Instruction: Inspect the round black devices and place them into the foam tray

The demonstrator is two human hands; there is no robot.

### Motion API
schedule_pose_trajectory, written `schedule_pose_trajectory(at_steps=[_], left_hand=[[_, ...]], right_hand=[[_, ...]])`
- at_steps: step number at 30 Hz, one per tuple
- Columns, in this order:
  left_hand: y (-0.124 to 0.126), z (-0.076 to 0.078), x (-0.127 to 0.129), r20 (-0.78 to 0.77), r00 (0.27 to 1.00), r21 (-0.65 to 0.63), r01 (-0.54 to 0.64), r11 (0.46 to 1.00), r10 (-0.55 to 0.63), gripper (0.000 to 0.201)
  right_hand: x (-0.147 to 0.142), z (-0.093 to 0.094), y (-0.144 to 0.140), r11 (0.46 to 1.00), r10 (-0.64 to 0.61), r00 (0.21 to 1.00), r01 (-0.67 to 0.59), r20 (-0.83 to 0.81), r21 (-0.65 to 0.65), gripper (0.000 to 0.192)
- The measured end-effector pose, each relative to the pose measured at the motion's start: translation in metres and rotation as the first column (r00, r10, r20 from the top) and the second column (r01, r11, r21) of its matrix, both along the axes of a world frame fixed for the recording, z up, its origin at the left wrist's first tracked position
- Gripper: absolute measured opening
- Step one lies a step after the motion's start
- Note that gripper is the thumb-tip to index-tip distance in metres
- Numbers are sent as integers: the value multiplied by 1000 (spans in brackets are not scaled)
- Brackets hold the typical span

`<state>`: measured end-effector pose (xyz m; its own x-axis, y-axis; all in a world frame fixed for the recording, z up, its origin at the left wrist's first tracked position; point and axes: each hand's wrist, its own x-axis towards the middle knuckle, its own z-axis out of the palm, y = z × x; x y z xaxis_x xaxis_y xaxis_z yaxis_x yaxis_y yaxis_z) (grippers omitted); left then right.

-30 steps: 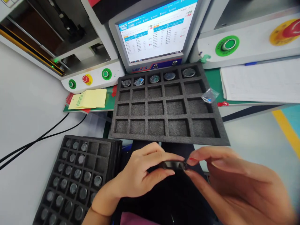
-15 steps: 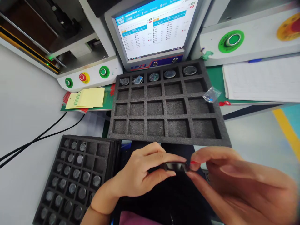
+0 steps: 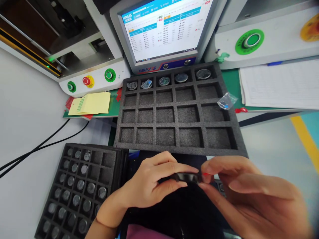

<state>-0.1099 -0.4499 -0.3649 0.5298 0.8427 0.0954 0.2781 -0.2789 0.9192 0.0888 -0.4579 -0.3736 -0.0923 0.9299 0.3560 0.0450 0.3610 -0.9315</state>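
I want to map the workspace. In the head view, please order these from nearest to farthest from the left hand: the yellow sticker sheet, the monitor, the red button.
From the left hand:
1. Yellow sticker sheet, up and left, on the green mat.
2. Red button, just beyond it, on the white panel.
3. Monitor, at the top.

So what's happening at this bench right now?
A person holds a small dark ring-shaped part between both hands, left hand and right hand pinching its ends, close to the body. Ahead lies a large foam tray; only its far row holds round parts, the other cells show none. A second, smaller foam tray at lower left is mostly filled with discs. Behind sit a monitor and machine panels with green and red buttons.
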Motion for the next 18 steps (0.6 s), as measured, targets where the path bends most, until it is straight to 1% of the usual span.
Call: schedule_pose_trajectory(at_steps=[3, 6, 8, 13, 16, 18], left_hand=[[0, -2, 1, 21, 1000, 0, -21, 1000, 21, 30], [1, -3, 2, 36, 999, 8, -39, 999, 39, 30], [3, -4, 2, 37, 998, 13, -48, 999, 47, 30], [4, -7, 2, 34, 997, 29, -64, 998, 63, 29], [5, -7, 3, 23, 998, 20, -54, 998, 53, 29], [5, -7, 5, 24, 998, 23, -53, 998, 52, 29]], right_hand=[[-1, -11, -8, 998, -65, 997, 64, -43, -24, 36], [-5, -18, -12, 995, -94, 986, 97, -134, 14, 52], [-7, -20, -12, 992, -112, 978, 121, -174, 41, 59], [-7, -22, -15, 980, -184, 975, 191, -121, 52, 61], [-5, -18, -16, 979, -204, 973, 203, -107, -21, 57], [-2, -13, -15, 974, -215, 974, 210, -69, -81, 50]])
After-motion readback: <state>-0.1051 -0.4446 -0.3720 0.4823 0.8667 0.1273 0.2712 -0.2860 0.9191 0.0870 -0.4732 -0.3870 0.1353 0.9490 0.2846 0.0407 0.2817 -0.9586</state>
